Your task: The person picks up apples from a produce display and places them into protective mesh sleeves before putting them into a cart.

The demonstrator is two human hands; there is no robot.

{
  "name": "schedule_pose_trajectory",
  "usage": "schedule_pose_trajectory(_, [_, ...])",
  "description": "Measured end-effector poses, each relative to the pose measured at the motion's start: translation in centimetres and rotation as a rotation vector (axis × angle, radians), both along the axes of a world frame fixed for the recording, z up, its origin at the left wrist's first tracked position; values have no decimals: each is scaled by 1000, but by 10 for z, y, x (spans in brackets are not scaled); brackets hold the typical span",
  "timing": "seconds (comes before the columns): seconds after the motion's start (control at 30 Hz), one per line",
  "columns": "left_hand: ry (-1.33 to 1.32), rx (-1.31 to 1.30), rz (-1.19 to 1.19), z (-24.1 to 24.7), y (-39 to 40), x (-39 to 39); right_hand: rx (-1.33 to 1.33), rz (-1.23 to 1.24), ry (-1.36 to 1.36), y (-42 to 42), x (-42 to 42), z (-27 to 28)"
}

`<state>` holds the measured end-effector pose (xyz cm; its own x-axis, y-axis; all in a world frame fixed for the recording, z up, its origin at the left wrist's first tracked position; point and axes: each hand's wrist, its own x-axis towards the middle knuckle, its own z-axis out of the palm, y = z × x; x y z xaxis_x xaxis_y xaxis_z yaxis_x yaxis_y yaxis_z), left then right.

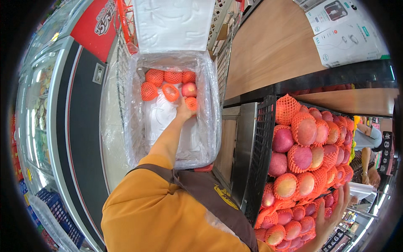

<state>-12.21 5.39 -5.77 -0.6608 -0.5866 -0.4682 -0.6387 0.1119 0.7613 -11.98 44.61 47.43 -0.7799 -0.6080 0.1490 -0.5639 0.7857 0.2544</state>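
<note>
My left hand (pixel 185 111) reaches into a white foam box (pixel 172 164) lined with clear plastic and closes around an apple in an orange foam net (pixel 191 103). Beyond it in the box lie several netted apples (pixel 154 77) and a red apple (pixel 189 90) with its top uncovered. An orange foam net (pixel 170 92) shows a pale opening beside them. At the lower right, my right hand (pixel 329 215) is spread with fingers apart over a display of netted apples (pixel 299 157). Whether its fingertips touch the fruit is hard to tell.
The box sits in a wire shopping cart (pixel 224 75), a white foam lid (pixel 173 25) behind it. A black plastic crate (pixel 263 135) edges the apples. Freezer cases (pixel 83 104) line the left. Packaged earphones (pixel 344 44) lie on a wooden counter (pixel 267 47). Another person's arm (pixel 365 162) shows far right.
</note>
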Motion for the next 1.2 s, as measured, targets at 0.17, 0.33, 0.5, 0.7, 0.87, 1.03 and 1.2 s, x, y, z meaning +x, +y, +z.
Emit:
schedule_pose_trajectory(0.17, [158,402,180,14,-21,26,-196,32,-156,-27,-2,4])
schedule_pose_trajectory(0.33, [754,1110,201,129,-26,50,-498,237,-435,-68,-16,-26])
schedule_pose_trajectory(0.5, [1085,1310,-90,245,-5,55,-592,669,-609,-193,-22,-81])
schedule_pose_trajectory(0.7, [1158,1020,-221,376,35,74,-637,1010,-84,-253,-37,-94])
schedule_pose_trajectory(0.87, [1392,258,20,367,45,54,-1038,802,-581,-249,-34,-106])
schedule_pose_trajectory(1.03, [1439,242,220,368,42,38,-785,736,-126,-254,-34,-104])
schedule_pose_trajectory(1.2, [1382,706,255,365,47,34,-697,651,188,-261,-54,-109])
